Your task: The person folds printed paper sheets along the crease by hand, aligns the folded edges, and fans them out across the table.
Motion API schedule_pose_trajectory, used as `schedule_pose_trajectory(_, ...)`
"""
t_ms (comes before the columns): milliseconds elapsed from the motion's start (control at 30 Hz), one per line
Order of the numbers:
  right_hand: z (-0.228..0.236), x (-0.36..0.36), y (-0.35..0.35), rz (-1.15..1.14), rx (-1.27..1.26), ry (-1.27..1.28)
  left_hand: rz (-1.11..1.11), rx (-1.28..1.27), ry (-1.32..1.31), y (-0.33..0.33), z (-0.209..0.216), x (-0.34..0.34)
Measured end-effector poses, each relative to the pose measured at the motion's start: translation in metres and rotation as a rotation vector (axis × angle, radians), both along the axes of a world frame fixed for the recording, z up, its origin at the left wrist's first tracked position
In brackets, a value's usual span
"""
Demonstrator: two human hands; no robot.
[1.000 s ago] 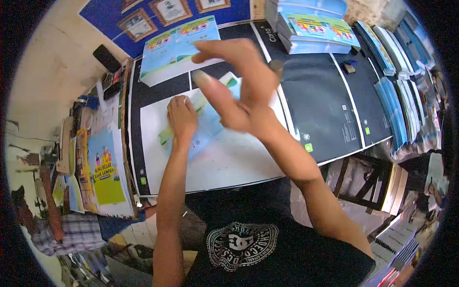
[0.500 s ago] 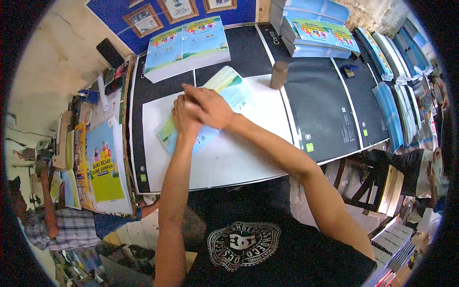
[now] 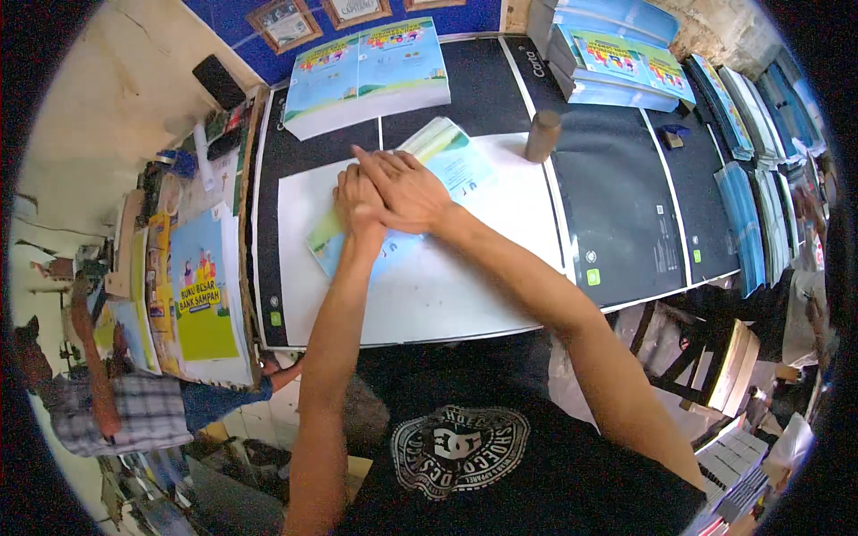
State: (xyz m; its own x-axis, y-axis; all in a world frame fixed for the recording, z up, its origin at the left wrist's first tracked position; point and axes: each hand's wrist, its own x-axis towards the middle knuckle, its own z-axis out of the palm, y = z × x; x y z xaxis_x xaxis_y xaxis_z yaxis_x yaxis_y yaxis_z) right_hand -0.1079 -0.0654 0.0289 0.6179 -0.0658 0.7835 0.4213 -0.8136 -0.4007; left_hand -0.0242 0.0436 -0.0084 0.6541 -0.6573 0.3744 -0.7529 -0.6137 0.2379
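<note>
A booklet (image 3: 463, 168) with a light blue and green cover lies slanted on a white sheet (image 3: 438, 286); several page edges show at its far end. On its middle rests my left hand (image 3: 356, 198), fingers partly covered and seemingly laid flat. My right hand (image 3: 413, 192) lies across the left one, its fingers stretched toward the far left. Both press down on the cover, and neither grips anything. To the right of the booklet a brown cylindrical block (image 3: 542, 137) stands upright on the table.
A wide stack of printed covers (image 3: 366, 76) sits at the table's far left, with more blue stacks (image 3: 617, 67) at the far right. Booklet piles (image 3: 737, 219) line the right edge. On the left, a side table bears a printed sheet (image 3: 201, 295); a person in a checked shirt (image 3: 125, 413) is beside it.
My right hand has settled further over the left one. The whole view has shifted slightly, so the table appears a little to the right. The booklet stays under my hands.
</note>
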Motion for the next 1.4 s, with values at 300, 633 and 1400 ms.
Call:
schedule_pose_trajectory(300, -0.011, 0.017, -0.027, 0.093, 0.297, 0.485, 0.068, -0.106, -0.140, 0.004, 0.052, -0.069)
schedule_pose_trajectory(633, 0.096, -0.009, -0.024, 0.167, 0.401, -0.036, 0.106, 0.150, -0.149, 0.006, -0.003, -0.046)
schedule_pose_trajectory(1400, 0.022, -0.022, -0.081, -0.134, -0.132, -0.231, 0.120, 0.106, -0.227, -0.005, 0.010, -0.054)
